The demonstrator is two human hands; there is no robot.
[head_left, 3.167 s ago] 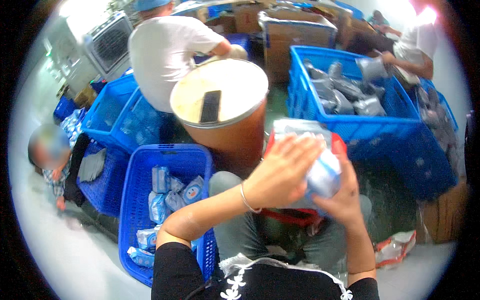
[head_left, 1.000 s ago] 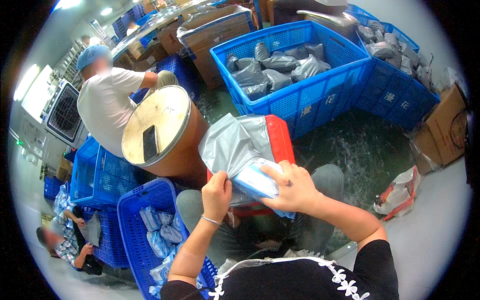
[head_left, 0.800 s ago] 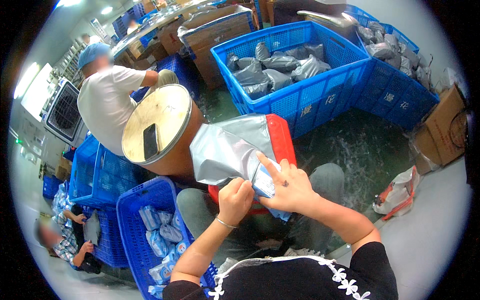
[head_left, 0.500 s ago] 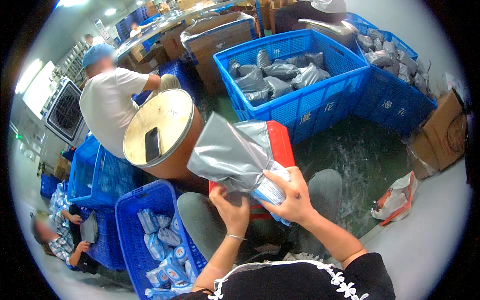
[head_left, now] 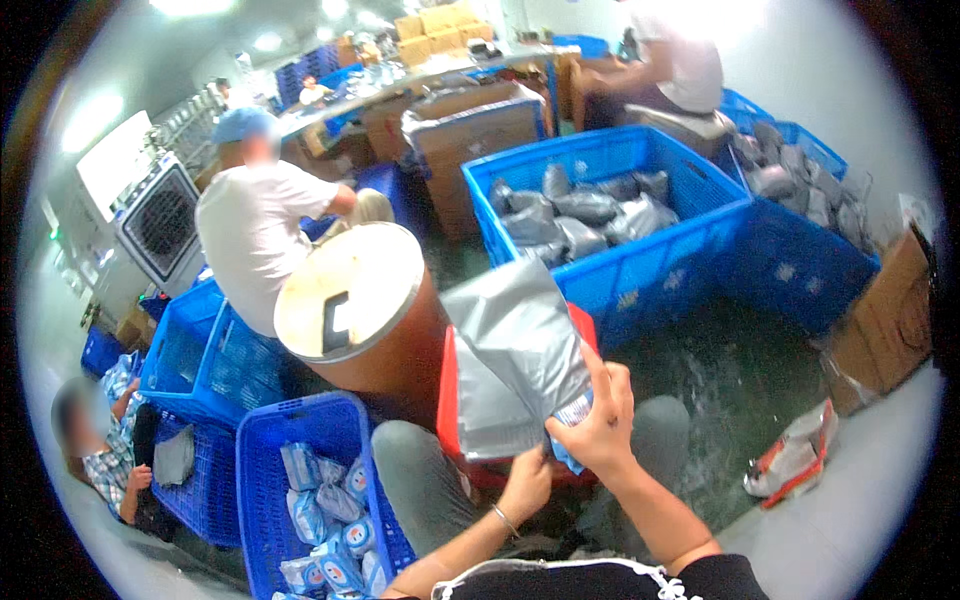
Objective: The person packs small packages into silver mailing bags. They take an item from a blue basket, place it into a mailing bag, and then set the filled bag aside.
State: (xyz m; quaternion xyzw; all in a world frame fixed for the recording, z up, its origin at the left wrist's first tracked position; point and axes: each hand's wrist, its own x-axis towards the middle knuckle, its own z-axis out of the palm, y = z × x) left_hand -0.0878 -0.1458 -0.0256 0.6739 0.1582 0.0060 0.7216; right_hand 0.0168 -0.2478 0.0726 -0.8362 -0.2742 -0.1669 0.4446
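**Grey Bag (head_left: 515, 340) and Light Blue Packet (head_left: 573, 409) Meet Between Two Bare Hands**

At far left, well apart from the hands, a co-worker in a checked shirt (head_left: 108, 470) sits beside a dark blue crate (head_left: 205, 505). Next comes a blue basket (head_left: 388, 500) of blue-and-white packs (head_left: 335, 560), its near rim left of the left hand (head_left: 527, 483), with the wearer's left knee (head_left: 418, 480) filling the gap between. Beyond that hand, farther off and to the left, stands a brown drum (head_left: 385, 352) with a dark phone (head_left: 333, 335) on its pale lid. Its rim sits near the bag's upper left edge, leaving only a narrow gap.

The left hand pinches the bag's lower edge, fingers drawn together. Just above and to its right, the right hand (head_left: 598, 408) grips the packet between thumb and fingers at the bag's lower right edge, the packet mostly hidden. The bag spreads ahead of both hands, over a red stand (head_left: 450, 405) whose sides show past it.

Beyond the right hand rises a blue crate (head_left: 690, 275) of grey parcels (head_left: 585, 218), well apart from the fingers. To that hand's right, past the right knee (head_left: 660, 435), dark green floor (head_left: 735, 400) opens toward a red-and-white sack (head_left: 795, 460) and a cardboard box (head_left: 880, 320).
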